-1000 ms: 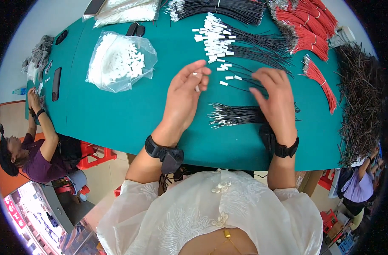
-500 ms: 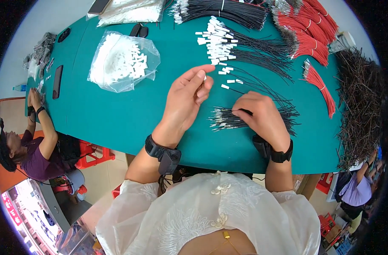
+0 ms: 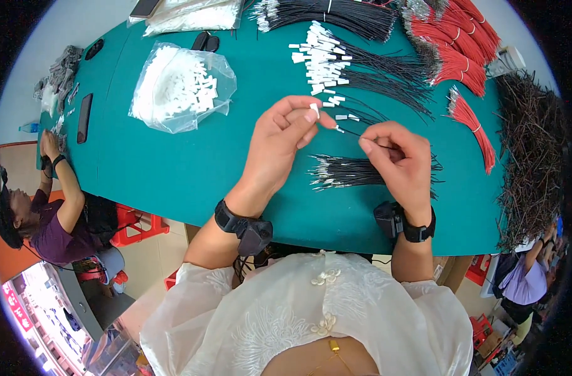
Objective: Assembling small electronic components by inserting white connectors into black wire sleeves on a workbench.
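Observation:
Between the thumb and fingers of my left hand (image 3: 284,131) is a small white plastic connector housing (image 3: 314,109). My right hand (image 3: 398,153) pinches a thin black wire (image 3: 353,132), whose metal-tipped end points left toward the housing; the two are apart. Below lies a bunch of black wires (image 3: 348,172) with bare metal tips at the left, partly under my right hand. Beyond my hands, a pile of black wires with white housings (image 3: 326,59) fitted on their ends spreads to the right. A clear plastic bag (image 3: 173,94) of loose white housings lies to the left.
Red wire bundles (image 3: 455,41) lie at the far right, with a smaller red bundle (image 3: 474,128) nearer. A brown tangled heap (image 3: 530,163) covers the table's right end. More black wires (image 3: 326,19) lie at the back. At the left a person (image 3: 54,207) works at the green table (image 3: 167,169).
My right hand has lifted from the bunch with one black wire, raising its tip near my left hand. The white housing now shows more plainly in my left fingers.

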